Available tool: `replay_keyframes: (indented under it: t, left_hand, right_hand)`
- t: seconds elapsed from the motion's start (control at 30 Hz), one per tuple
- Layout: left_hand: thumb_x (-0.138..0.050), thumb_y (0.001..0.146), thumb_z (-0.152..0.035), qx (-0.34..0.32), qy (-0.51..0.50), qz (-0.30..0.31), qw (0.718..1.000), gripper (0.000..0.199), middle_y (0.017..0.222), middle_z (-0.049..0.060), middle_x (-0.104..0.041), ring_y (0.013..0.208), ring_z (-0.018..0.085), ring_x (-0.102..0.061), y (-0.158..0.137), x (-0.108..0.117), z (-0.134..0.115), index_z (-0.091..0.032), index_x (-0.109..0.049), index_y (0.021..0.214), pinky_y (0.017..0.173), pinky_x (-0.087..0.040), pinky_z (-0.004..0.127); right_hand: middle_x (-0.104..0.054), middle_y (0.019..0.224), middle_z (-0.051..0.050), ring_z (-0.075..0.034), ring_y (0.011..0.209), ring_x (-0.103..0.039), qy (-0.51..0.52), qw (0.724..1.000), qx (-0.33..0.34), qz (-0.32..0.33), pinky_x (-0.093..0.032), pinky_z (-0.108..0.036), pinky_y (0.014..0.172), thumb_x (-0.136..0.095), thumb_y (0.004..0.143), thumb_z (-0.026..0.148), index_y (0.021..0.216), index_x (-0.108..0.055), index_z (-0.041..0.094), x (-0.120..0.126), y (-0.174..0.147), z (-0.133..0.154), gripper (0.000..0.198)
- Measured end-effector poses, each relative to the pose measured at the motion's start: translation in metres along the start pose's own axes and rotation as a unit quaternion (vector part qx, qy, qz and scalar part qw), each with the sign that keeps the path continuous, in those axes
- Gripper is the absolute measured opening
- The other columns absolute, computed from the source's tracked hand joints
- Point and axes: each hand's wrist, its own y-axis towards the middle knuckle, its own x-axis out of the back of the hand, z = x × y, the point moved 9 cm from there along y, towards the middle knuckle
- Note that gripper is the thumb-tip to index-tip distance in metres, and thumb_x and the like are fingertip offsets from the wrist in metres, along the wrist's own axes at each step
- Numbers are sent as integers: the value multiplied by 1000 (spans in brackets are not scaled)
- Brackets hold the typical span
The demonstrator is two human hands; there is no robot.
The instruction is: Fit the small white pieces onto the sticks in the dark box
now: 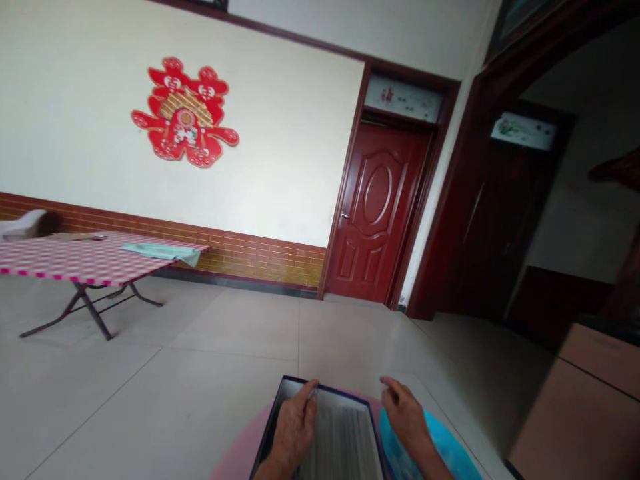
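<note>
An open dark-blue-edged box (373, 417) with a pale inside stands at the bottom middle, filled with a tight row of thin, upright, greyish pieces (343, 440). My left hand (294, 427) is over the box's left part, its thumb and index finger brought together near the far rim. Something pale shows at those fingertips, too small to name. To the right of the box, my right hand (406, 417) hovers above a bright blue basin or bag (443, 437). Its index finger points outward and the others are bent; I see nothing in it.
A pink round surface (245, 443) lies under the box. At left stands a folding table (95, 257) with a checked cover and a light green cloth (163, 251). A pinkish cabinet (580, 400) is at right. Beyond the tiled floor (225, 333) is a red door (375, 207).
</note>
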Motion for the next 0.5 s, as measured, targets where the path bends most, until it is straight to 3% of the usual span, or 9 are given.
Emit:
replay_keyframes:
  t: [0.03, 0.07, 0.1, 0.17, 0.23, 0.3, 0.4, 0.5]
  left_hand:
    - [-34, 95, -41, -1, -1, 2, 1000, 44, 73, 7, -74, 61, 18, -68, 0, 0, -1, -18, -68, 111, 61, -54, 25]
    - [-34, 95, -41, -2, -2, 3, 1000, 44, 71, 7, -74, 60, 18, -68, 0, 1, -1, -19, -68, 111, 60, -54, 25]
    - [-35, 95, -41, -4, -3, 3, 1000, 44, 72, 7, -74, 60, 18, -67, 0, 1, -1, -19, -68, 111, 60, -54, 25]
    - [-35, 95, -40, -8, -9, 5, 1000, 43, 75, 7, -74, 63, 18, -68, 0, 1, -2, -19, -68, 111, 62, -54, 25]
    - [-34, 95, -37, -14, -22, 16, 1000, 41, 82, 8, -76, 68, 18, -70, 1, 0, -3, -19, -67, 113, 66, -55, 25]
    - [-34, 95, -35, -17, -39, 36, 998, 40, 91, 8, -76, 76, 18, -71, 3, -2, -7, -19, -66, 114, 71, -55, 25]
    - [-34, 95, -34, -14, -56, 64, 996, 39, 99, 8, -75, 85, 18, -72, 3, -5, -13, -21, -67, 113, 76, -55, 24]
    - [-35, 95, -34, -15, -52, 81, 995, 39, 103, 6, -75, 87, 18, -71, 3, -7, -18, -23, -67, 115, 80, -55, 26]
  right_hand:
    - [-71, 83, -6, -22, 82, -67, 110, 992, -58, 26, -51, -31, 75, -54, 71, 27, 92, -70, 19, -17, -5, 8, 27]
    - [-71, 80, -4, -22, 80, -67, 221, 967, -117, 45, -52, -31, 71, -58, 71, 33, 97, -69, 20, -37, -12, 17, 31]
    - [-70, 77, -2, -22, 78, -66, 327, 927, -175, 60, -52, -31, 67, -63, 69, 38, 101, -68, 21, -57, -23, 26, 37]
    - [-71, 79, -1, -20, 77, -67, 510, 817, -259, 72, -53, -29, 68, -76, 56, 38, 96, -68, 22, -97, -44, 45, 43]
    - [-72, 78, 0, -18, 76, -67, 616, 718, -313, 83, -53, -26, 70, -84, 46, 34, 85, -70, 22, -128, -62, 57, 43]
    - [-73, 77, 0, -16, 74, -67, 670, 653, -340, 99, -53, -25, 71, -88, 40, 30, 77, -70, 21, -150, -74, 61, 41]
    - [-73, 75, -2, -14, 71, -66, 701, 607, -353, 127, -54, -24, 71, -89, 42, 27, 72, -71, 19, -167, -82, 59, 37]
    - [-73, 73, -2, -14, 69, -66, 708, 595, -353, 143, -54, -23, 72, -90, 42, 27, 70, -72, 17, -171, -84, 57, 34]
